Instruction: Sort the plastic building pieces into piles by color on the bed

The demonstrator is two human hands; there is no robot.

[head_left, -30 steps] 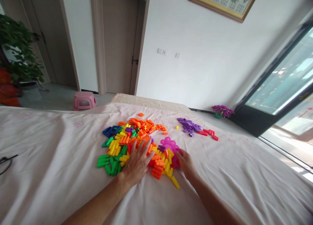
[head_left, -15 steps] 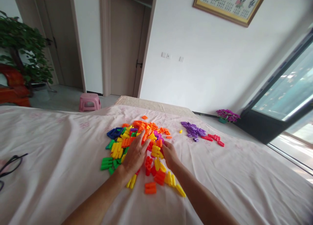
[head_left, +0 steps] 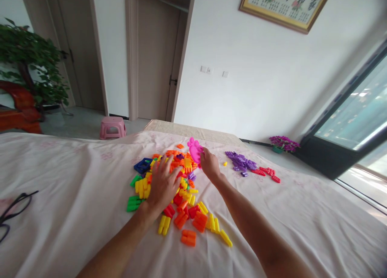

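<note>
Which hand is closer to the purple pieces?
Right. The right hand is a short way left of the purple pieces; the left hand is farther left, at the mixed-color pile.

White wall with framed calligraphy, closed brown door, pink stool, daylight through glass door

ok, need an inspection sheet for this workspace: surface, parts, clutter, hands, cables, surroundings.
Surface: pale cloth, creased.
Parts: mixed-colour pile in the middle; purple pieces and red pieces grouped to its right; single yellow piece between.
Clutter: black-framed glasses at the left edge, apart from the parts.
Left hand: fingers spread over the pile; contact unclear.
Right hand: gripping a pink flower-shaped piece.
Cables: nothing seen.
Surroundings: pink stool, framed picture, purple flowers, closed door.
</note>
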